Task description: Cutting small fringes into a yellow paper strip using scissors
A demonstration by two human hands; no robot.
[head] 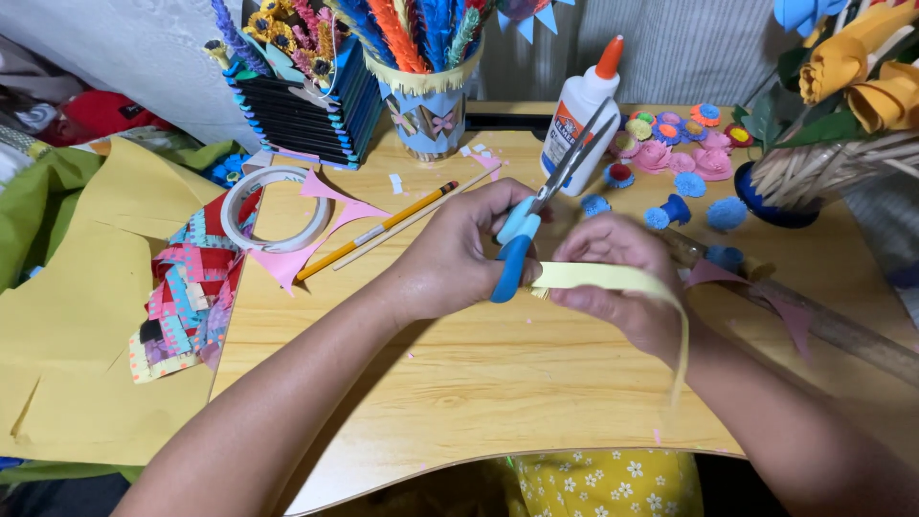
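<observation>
My left hand (pixel 450 254) grips blue-handled scissors (pixel 517 239), whose blades point up and away toward the glue bottle. My right hand (pixel 617 278) pinches a long yellow paper strip (pixel 598 277). The strip runs from beside the scissor handles across my right fingers, then curls down over my wrist. Both hands meet over the middle of the wooden table (pixel 479 383).
A white glue bottle (pixel 577 120) with an orange cap stands behind the scissors. A tape roll (pixel 275 209), a pencil (pixel 378 231), pink paper scraps (pixel 316 239) and a woven paper mat (pixel 187 297) lie left. Small paper flowers (pixel 670 153), a flower vase (pixel 814 172) and a brown stick (pixel 842 330) are right. Yellow paper sheet (pixel 67 316) covers the far left.
</observation>
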